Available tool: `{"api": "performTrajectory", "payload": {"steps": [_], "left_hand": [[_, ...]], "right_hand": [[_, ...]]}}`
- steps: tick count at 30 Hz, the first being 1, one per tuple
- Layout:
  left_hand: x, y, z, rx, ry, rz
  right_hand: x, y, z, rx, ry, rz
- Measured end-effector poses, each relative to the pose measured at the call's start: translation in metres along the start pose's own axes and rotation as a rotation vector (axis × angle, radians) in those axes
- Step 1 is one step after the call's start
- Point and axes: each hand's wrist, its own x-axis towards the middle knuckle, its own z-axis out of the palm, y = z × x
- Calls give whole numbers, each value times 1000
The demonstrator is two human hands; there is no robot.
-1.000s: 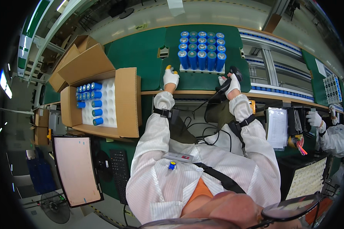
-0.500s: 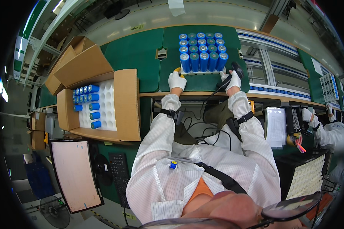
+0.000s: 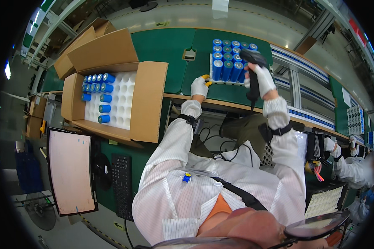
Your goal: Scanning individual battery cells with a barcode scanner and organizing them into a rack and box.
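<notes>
My right hand (image 3: 263, 81), gloved in white, is closed around the grip of a black handheld barcode scanner (image 3: 253, 58). Its head is raised over the right side of a block of upright blue cylindrical cells (image 3: 227, 69) and hides some of them. These cells stand in rows in a shallow white tray (image 3: 228, 82) on the green bench. My left hand (image 3: 199, 87), also gloved, has yellow-covered fingertips and pinches the tray's near left corner.
An open cardboard box (image 3: 149, 101) at left holds more blue cells (image 3: 105, 98) in a white insert. Below it are a monitor (image 3: 70, 172) and a keyboard (image 3: 121, 186). Metal conveyor rails (image 3: 295, 83) run at right, where a co-worker's gloved hand (image 3: 329, 145) shows. A dark cable lies under the bench edge.
My right hand has lifted the scanner from beside the tray's near right corner and tilted it over the cells. My left hand stays at the tray corner. The whole view has shifted.
</notes>
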Motion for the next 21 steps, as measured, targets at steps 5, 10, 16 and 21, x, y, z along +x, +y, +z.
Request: {"api": "performTrajectory", "payload": {"steps": [5,10,16,21], "left_hand": [[-6,18,-9,40,62,-40],[-8,26,-15,77,33,-92],[-11,17,-14,79,40,-89],[-11,16,-10,38,24,-111]], "right_hand": [[74,-39,41,-270,-8,115],[131,-38,51,-244,10,100],[144,-44,58,-394,62,182],[120,-48,51,-366,46,164]]}}
